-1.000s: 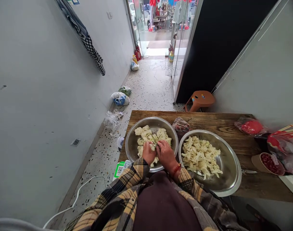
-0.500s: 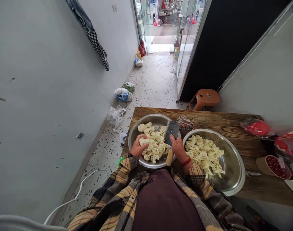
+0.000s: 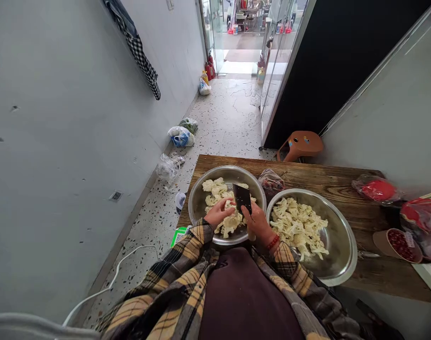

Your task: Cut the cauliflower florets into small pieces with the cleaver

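My right hand [image 3: 259, 223] is closed round the wooden handle of a cleaver [image 3: 242, 196], whose dark blade stands tilted over the left metal bowl [image 3: 197, 189]. Close beside the blade, my left hand [image 3: 218, 214] pinches a cauliflower floret [image 3: 231, 206], partly covered by its fingers. Cut cauliflower pieces [image 3: 215, 186] lie in this bowl, under both hands. A second, larger metal bowl [image 3: 342, 250] to the right holds a heap of cauliflower florets [image 3: 298, 226].
Both bowls stand on a wooden table [image 3: 335, 174]. Behind them lies a netted bag [image 3: 271, 182]. At the right are a red plastic-wrapped packet [image 3: 378, 189] and a paper tub of dark red bits [image 3: 401, 244]. An orange stool [image 3: 300, 144] stands beyond the table.
My left hand has moved right, towards the blade, with the floret. My right hand has shifted slightly left and turned the cleaver, so its blade now looks narrower and darker.
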